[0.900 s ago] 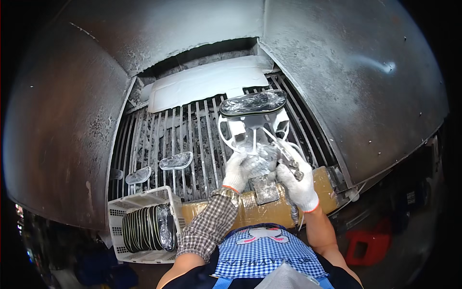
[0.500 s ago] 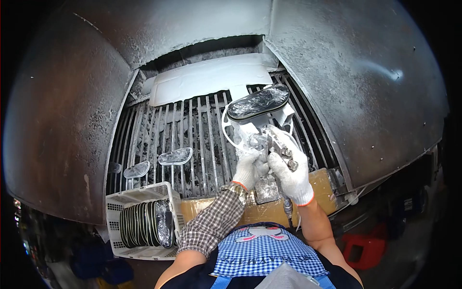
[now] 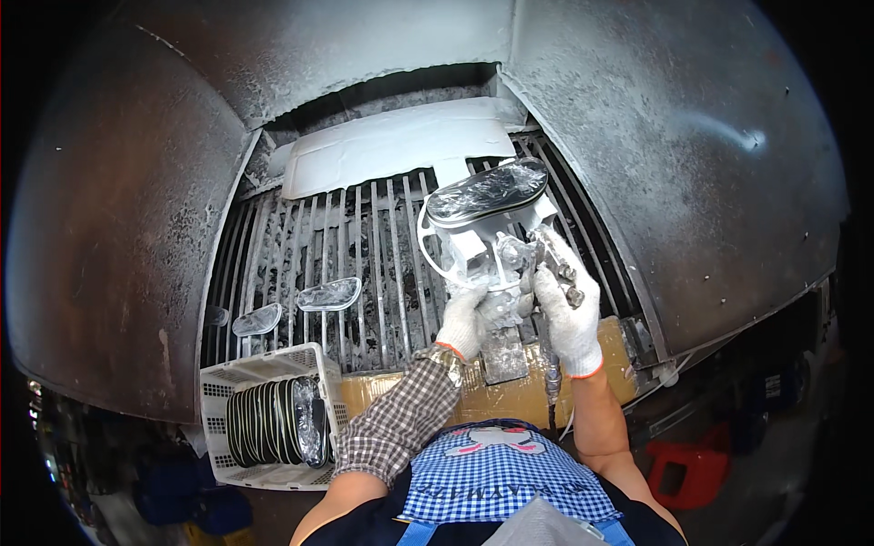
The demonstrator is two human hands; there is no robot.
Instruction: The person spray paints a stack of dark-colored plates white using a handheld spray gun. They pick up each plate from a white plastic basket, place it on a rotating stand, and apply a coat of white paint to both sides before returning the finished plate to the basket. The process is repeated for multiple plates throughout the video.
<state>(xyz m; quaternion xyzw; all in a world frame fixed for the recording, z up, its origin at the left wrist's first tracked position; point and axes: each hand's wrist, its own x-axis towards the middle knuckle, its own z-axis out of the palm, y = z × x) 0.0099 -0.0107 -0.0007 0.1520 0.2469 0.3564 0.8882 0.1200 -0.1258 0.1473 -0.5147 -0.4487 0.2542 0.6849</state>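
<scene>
Basket (image 3: 208,400): white and slotted, holding a row of dark ovals (image 3: 264,423).
Grate (image 3: 385,264): grey bars, powdered; small plates (image 3: 330,295) show over its left part.
Left hand (image 3: 462,320): white-gloved, against the powdered stand (image 3: 503,357); its grip is partly hidden, so whether it closes on anything cannot be told.
Piece (image 3: 487,193): film-covered oval, atop the white frame (image 3: 469,244), above both hands.
Right hand (image 3: 569,318): white-gloved, grip wrapped around a metal tool (image 3: 574,297); a hose (image 3: 553,378) hangs below.
Container (image 3: 689,471): red, well apart.
</scene>
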